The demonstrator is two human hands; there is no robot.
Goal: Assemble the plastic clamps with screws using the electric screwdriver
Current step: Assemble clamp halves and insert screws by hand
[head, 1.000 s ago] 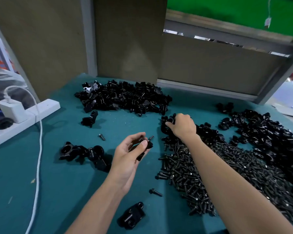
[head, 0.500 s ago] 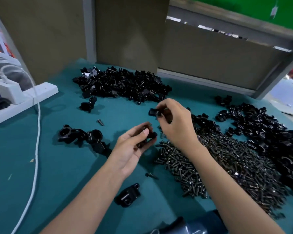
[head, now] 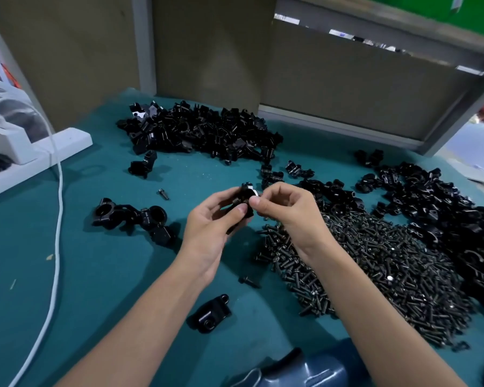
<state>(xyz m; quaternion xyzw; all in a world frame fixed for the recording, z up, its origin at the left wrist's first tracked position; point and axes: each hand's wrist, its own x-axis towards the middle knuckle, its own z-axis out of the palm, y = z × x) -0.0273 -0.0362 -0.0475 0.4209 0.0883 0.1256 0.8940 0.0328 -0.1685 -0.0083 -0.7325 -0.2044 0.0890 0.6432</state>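
Observation:
Above the middle of the green table, both hands meet around a black plastic clamp (head: 245, 195). My left hand (head: 211, 222) grips the clamp from below with thumb and fingers. My right hand (head: 287, 206) pinches a second clamp piece against it from the right; my fingers hide most of that piece. A big heap of black screws (head: 375, 263) lies under and right of my right forearm. The blue handle of the electric screwdriver (head: 305, 370) shows at the bottom edge.
Piles of black clamp parts lie at the back (head: 201, 132) and the right (head: 444, 208). Assembled clamps (head: 132, 216) sit left of my hands, one more (head: 211, 312) near the front. Loose screws (head: 164, 193) dot the table. A white power strip (head: 39, 152) and cable (head: 57, 233) occupy the left.
My right hand lifted a clamp piece from the pile and brought it left and down to the clamp held in my left hand. The two hands now touch.

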